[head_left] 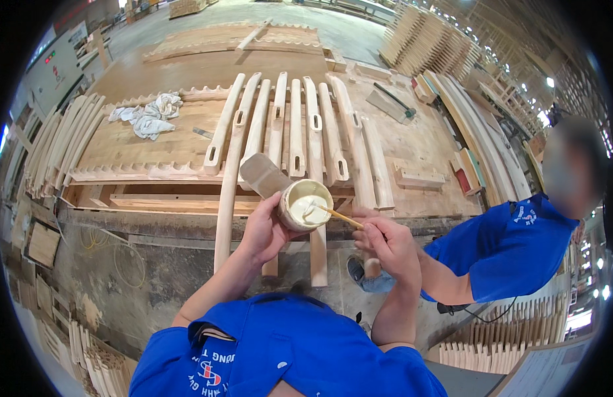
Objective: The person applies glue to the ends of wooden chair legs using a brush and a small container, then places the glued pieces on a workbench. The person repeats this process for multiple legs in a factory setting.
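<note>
My left hand (262,230) is wrapped round a small round pot (290,218) of creamy white paste (305,209), tilted so its inside shows. Between the fingers of my right hand (391,246) is a thin wooden stick (345,218), its far end down in the paste. A flat tan piece (264,175) sticks out beside the pot's rim; I cannot tell whether it is joined to it. Just beyond lie several long pale wooden bars (278,119) with oval slots, side by side across the bench. Blurred fingers (363,221) show behind my right hand, apparently the co-worker's.
A co-worker in a blue shirt (498,248) stands close on my right. On the workbench (412,149) lie a white rag (151,116), a hammer (396,99) and a wooden block (419,177). Curved bars (65,142) are stacked at the left; notched rails (141,173) carry the bars.
</note>
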Motion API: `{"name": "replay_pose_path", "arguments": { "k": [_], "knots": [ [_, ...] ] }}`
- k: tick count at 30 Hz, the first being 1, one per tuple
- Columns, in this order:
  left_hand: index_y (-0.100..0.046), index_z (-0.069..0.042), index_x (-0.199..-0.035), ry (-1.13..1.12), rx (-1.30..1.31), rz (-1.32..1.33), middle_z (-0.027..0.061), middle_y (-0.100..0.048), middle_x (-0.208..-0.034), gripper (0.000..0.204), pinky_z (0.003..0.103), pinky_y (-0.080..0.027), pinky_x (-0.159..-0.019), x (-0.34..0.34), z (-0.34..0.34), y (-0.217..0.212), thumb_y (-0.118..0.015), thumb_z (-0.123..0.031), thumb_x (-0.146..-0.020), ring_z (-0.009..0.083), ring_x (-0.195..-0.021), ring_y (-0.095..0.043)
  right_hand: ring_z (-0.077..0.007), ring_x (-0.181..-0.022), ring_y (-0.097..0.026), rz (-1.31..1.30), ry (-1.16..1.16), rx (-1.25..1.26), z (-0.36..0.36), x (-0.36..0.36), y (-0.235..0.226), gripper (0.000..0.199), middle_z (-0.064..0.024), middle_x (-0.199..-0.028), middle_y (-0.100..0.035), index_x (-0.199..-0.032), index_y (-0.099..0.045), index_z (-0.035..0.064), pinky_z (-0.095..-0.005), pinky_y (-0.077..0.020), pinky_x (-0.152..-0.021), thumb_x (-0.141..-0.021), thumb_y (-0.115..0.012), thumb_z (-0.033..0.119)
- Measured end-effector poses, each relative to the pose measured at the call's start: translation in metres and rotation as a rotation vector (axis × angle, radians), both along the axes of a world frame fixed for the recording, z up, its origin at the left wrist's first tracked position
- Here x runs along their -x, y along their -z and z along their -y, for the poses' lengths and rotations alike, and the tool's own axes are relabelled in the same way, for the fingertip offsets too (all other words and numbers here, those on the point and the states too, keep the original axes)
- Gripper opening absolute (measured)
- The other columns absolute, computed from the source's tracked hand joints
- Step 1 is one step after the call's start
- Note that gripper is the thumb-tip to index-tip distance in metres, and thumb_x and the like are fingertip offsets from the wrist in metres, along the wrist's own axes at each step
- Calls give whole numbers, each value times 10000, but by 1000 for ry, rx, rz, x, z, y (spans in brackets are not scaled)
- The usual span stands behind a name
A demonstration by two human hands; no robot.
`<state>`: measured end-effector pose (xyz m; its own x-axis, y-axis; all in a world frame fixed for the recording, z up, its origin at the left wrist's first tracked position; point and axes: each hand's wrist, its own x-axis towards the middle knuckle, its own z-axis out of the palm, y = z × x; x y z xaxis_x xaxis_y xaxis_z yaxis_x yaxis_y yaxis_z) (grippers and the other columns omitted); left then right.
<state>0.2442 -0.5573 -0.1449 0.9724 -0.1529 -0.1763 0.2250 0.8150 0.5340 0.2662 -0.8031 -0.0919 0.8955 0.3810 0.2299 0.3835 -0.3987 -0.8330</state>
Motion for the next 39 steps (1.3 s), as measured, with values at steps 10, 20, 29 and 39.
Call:
{"name": "replay_pose_path", "arguments": {
  "k": [10,20,29,39],
  "knots": [
    [-397,7,-1339,3,-18,-25,186,-497,-1314,491,528,-461,-966,-4,8,8,-287,-335,-1005,328,-1181,-530,-132,-635,-568,21,-20,133,11,-7,-4,155,-72,-697,-608,-922,-629,2,-262,-443,-583,-893,-578,145],
    [-381,-3,-1348,-145,-37,-60,190,-500,-1300,485,542,-476,-943,-2,10,12,-284,-331,-1004,335,-1155,-546,-138,-628,-562,78,80,163,42,-114,25,183,-71,-667,-578,-966,-641,7,-270,-442,-589,-903,-564,161],
    [-373,1,-1351,-315,-82,-41,195,-472,-1333,487,567,-466,-956,16,1,11,-267,-320,-1000,343,-1188,-521,-240,-675,-626,278,-28,306,35,-186,54,185,-74,-763,-671,-856,-665,93,-365,-446,-656,-858,-592,263],
    [-360,1,-1357,-396,-66,-15,213,-474,-1327,477,581,-465,-958,17,8,6,-223,-295,-1009,361,-1185,-522,-159,-606,-587,360,-211,340,45,-211,48,164,-59,-673,-642,-803,-672,63,-290,-420,-653,-829,-620,217]
  ]
}}
